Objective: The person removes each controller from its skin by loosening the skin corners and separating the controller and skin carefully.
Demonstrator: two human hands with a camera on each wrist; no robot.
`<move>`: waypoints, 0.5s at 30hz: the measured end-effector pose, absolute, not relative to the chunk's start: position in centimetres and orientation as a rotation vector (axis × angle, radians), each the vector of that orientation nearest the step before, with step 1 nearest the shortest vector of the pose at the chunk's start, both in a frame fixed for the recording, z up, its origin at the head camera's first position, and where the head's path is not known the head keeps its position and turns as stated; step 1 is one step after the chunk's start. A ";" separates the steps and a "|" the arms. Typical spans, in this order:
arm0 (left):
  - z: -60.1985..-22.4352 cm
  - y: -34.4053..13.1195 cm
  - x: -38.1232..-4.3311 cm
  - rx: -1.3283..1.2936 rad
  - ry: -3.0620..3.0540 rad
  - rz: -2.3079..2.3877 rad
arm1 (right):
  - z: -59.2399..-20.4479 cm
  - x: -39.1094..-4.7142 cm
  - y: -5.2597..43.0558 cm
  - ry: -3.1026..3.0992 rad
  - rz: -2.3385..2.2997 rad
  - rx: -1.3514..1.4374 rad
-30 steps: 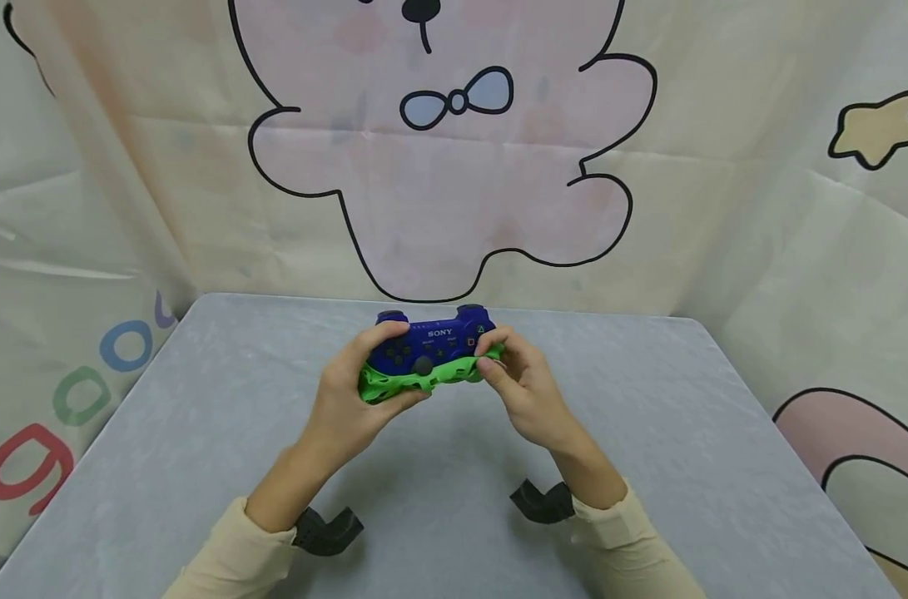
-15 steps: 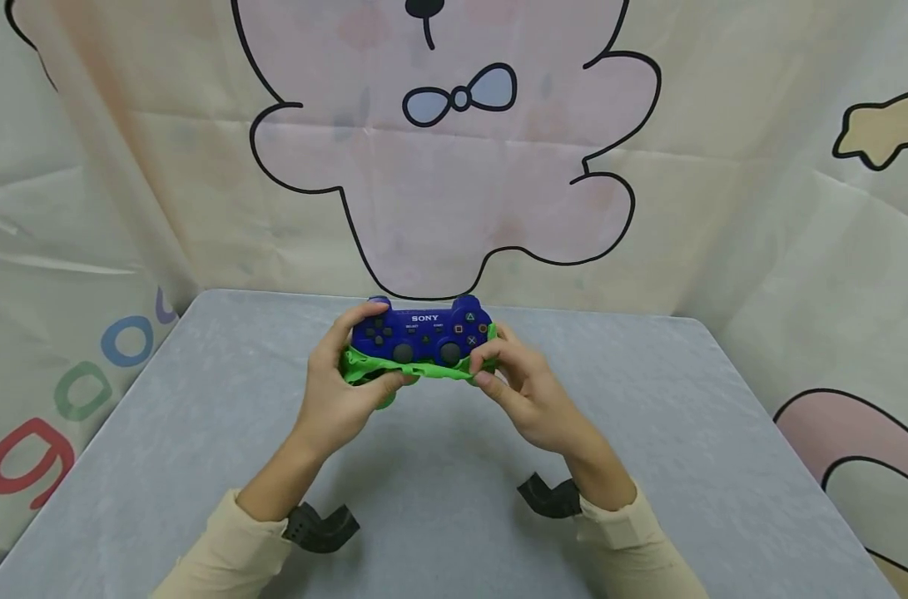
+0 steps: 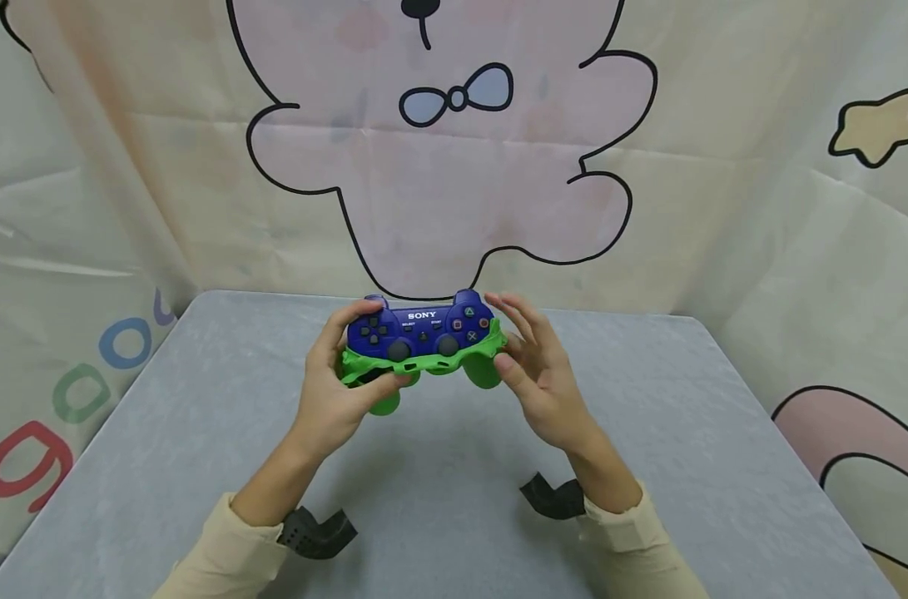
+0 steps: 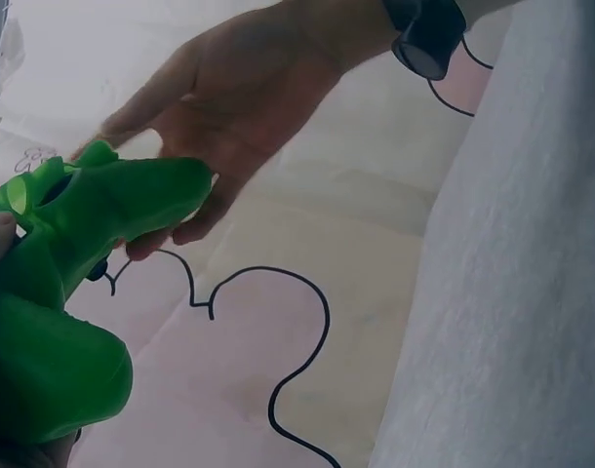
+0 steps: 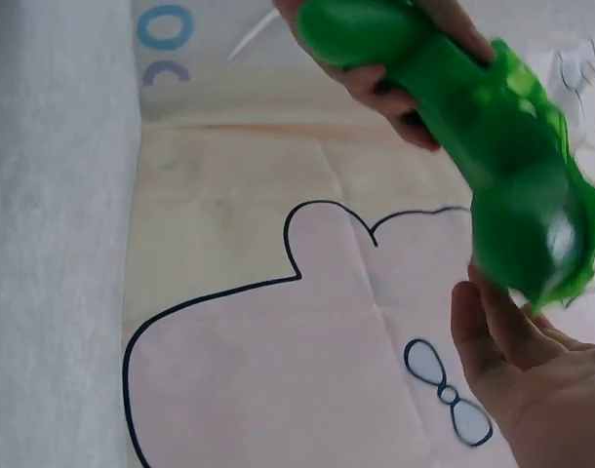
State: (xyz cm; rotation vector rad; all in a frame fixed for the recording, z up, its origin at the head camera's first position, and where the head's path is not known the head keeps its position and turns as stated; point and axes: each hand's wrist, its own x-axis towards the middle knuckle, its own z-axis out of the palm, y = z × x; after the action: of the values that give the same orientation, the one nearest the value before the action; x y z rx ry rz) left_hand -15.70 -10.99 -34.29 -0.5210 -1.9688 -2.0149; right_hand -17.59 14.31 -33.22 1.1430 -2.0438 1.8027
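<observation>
A blue Sony game controller is held up over the table, its face with sticks and buttons turned toward me. Stretchy green cover material wraps its lower part and both handles, leaving most of the blue face bare. My left hand grips the left side, index finger on top and thumb under the front edge. At the right end, my right hand has loosely spread fingers, with the thumb beside the covered handle. The right wrist view shows the cover from below, with right-hand fingertips right at its end.
A grey cloth-covered table lies under both hands. Behind it hangs a printed curtain with cartoon figures. Black curved wrist mounts stick out from the sleeves.
The controller has swung left and levelled. My right fingers pinched the cover's edge earlier; now they have let go and spread. The cover's right part has settled round the right handle.
</observation>
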 end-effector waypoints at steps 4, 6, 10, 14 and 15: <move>-34.3 -11.1 -15.7 -0.515 -1.949 -2.109 | -33.4 -18.2 14.8 -2.036 1.905 1.114; -34.4 -11.0 -15.6 -0.504 -1.937 -2.153 | -33.6 -18.2 14.7 -2.027 1.966 1.075; -34.6 -10.9 -15.6 -0.485 -1.910 -2.196 | -33.9 -18.2 14.4 -1.926 2.042 1.015; -34.8 -10.7 -15.7 -0.462 -1.897 -2.213 | -34.1 -18.4 14.2 -1.859 1.962 1.000; -34.9 -10.7 -15.7 -0.456 -1.900 -2.210 | -34.1 -18.4 14.2 -1.850 1.938 0.994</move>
State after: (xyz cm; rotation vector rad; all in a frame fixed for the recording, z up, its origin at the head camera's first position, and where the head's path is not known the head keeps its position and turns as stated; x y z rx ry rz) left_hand -15.73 -10.65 -34.85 -0.4556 -1.9003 -2.2101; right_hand -18.41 14.18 -34.14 0.9937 -1.8497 1.9378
